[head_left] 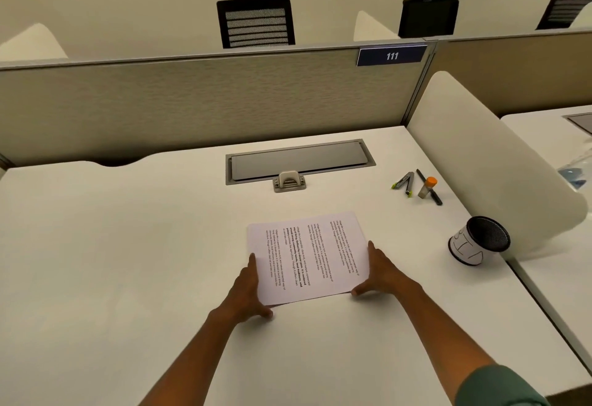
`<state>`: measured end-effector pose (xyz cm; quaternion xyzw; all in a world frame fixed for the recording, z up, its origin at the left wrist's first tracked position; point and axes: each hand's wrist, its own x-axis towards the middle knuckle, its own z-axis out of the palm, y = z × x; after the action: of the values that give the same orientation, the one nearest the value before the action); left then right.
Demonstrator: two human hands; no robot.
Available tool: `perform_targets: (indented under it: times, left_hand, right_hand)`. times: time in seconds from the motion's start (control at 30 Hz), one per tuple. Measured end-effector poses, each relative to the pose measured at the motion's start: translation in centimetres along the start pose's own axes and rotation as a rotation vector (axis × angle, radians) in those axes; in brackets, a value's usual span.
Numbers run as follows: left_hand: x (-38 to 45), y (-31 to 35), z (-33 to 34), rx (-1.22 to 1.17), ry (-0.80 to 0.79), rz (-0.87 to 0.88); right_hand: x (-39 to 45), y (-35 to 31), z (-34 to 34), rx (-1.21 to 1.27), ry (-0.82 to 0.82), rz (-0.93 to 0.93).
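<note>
One printed sheet; left hand, right hand: fingers straight against edges; two highlighters; one cup.

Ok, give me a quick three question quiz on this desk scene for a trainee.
1. True or false: the number plate on the partition reads 111.
2. The left hand and right hand both touch: A the printed sheet, B a keyboard, C a mug?
3. Fill in: the glue stick has a cap coloured ____.
Key: 1 true; 2 A; 3 orange.
</note>
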<state>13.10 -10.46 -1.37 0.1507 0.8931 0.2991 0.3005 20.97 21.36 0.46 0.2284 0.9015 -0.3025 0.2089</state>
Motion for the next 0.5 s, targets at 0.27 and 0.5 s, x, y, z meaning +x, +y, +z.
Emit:
perform_targets:
  times: [0.27,0.5]
  left_hand:
    - [0.4,-0.3,-0.3,-0.016,0.095,0.035]
    - [0.7,-0.1,-0.5,-0.04,0.104,0.002]
  right_hand:
    - [-1.0,-0.4,0.8,-0.031,0.05,0.027]
    - [-1.3,-0.4,1.0,-0.021,0.069,0.022]
